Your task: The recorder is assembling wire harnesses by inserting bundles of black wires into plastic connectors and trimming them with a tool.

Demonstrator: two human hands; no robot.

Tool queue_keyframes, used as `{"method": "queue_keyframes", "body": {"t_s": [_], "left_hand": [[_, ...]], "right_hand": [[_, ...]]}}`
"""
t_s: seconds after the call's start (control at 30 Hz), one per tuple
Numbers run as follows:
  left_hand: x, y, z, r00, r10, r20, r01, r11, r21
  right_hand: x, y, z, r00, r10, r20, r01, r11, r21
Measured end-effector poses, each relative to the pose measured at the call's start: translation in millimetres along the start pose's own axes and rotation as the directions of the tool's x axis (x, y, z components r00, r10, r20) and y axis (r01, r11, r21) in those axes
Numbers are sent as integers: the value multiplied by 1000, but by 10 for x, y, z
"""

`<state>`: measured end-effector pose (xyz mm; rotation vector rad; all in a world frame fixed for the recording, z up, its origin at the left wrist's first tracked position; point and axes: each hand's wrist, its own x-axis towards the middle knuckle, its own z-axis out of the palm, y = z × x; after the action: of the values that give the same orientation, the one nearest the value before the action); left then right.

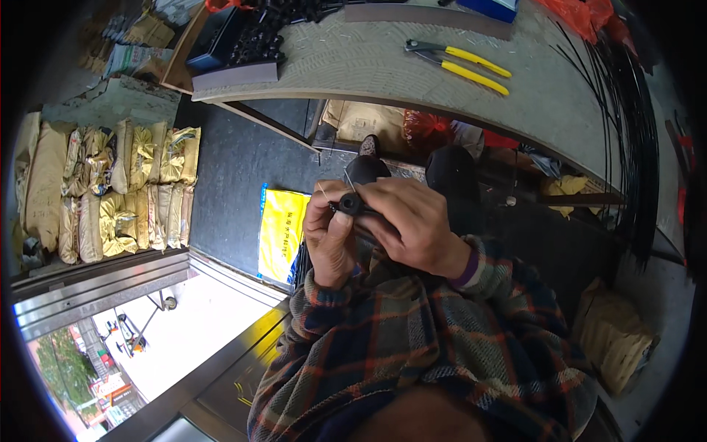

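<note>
Both hands meet in front of my body, closed around a small black cylindrical part (350,203) with a round hole in its end. My left hand (328,239) grips it from the left, the thumb pressed against its side. From the right, my right hand (412,221) pinches the same part, its fingers bent over the top. Thin pale wires or strands stick up beside the fingers; what they belong to I cannot make out. On the table beyond lie pliers (471,66) with yellow handles, touched by neither hand.
Ahead stands a work table (353,66) with a pile of small black parts (258,33) at its left. Long black rods (633,147) hang over its right end. Stacked paper sacks (110,191) fill the left side. A yellow bag (282,236) lies left of my hands.
</note>
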<state>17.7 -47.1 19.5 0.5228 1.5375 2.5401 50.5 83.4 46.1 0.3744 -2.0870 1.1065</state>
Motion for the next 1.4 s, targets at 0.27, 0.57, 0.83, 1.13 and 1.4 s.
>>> {"method": "queue_keyframes", "body": {"t_s": [0.27, 0.57, 0.83, 1.13, 1.4], "left_hand": [[-87, -51, 90, 969, -117, -219, 145, 983, 116], [-98, 275, 43, 1000, 22, -16, -17, 961, 275], [-55, 226, 55, 979, 170, 115, -204, 875, 440], [156, 74, 64, 930, 97, 355, -170, 969, 179], [118, -6, 80, 969, 32, 244, -53, 995, 79]], "right_hand": [[0, 129, 123, 969, 238, 62, -243, 966, 86], [-213, 316, 128, 990, 103, 95, -127, 945, 303], [-264, 296, 148, 992, 29, 123, -70, 937, 343], [-262, 467, -44, 936, 1, 351, -180, 860, 477], [592, 1470, -1074, 985, 120, 124, 7, 688, -725]]}}
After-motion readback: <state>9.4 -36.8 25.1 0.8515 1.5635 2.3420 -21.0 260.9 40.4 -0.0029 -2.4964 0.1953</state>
